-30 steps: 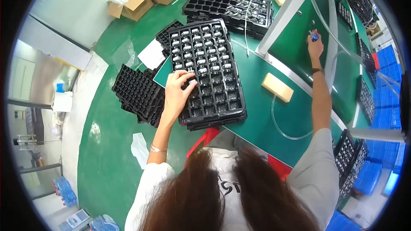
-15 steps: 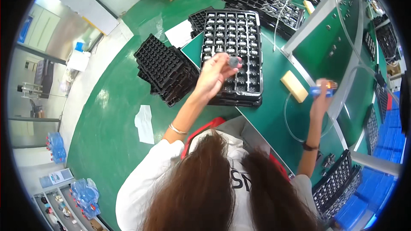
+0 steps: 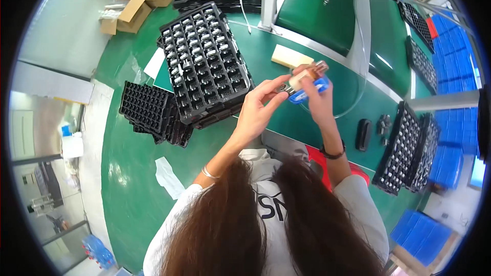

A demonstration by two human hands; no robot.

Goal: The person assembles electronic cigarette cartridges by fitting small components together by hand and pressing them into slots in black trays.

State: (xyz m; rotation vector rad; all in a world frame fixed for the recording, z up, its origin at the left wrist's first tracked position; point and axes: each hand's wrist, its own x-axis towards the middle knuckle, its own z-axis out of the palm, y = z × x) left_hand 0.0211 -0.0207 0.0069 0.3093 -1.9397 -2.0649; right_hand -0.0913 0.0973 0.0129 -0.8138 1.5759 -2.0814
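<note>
My left hand (image 3: 260,108) is closed, thumb and fingers pinching the end of a small silvery metal cylinder (image 3: 284,89). Against that cylinder, my right hand (image 3: 318,103) grips a blue hand tool (image 3: 306,94) with an amber-brown, partly clear cylindrical part (image 3: 303,78). Motion blur and fingers hide where the tool and cylinder meet. To the left of both hands lies a black compartment tray (image 3: 210,106), on top of other trays. Silvery cylinders fill many of its far pockets, while the nearer pockets hold none.
A cream foam block (image 3: 291,56) lies just beyond my hands on the green table. Stacked black trays (image 3: 146,110) stand at left. Filled trays (image 3: 398,151), loose metal parts (image 3: 383,123) and a black oblong object (image 3: 363,135) are at right. A clear hose (image 3: 362,89) curves beside my right hand.
The view has turned to the right. My left hand has moved off the tray with the metal cylinder. My right hand has brought the blue tool across to meet it.
</note>
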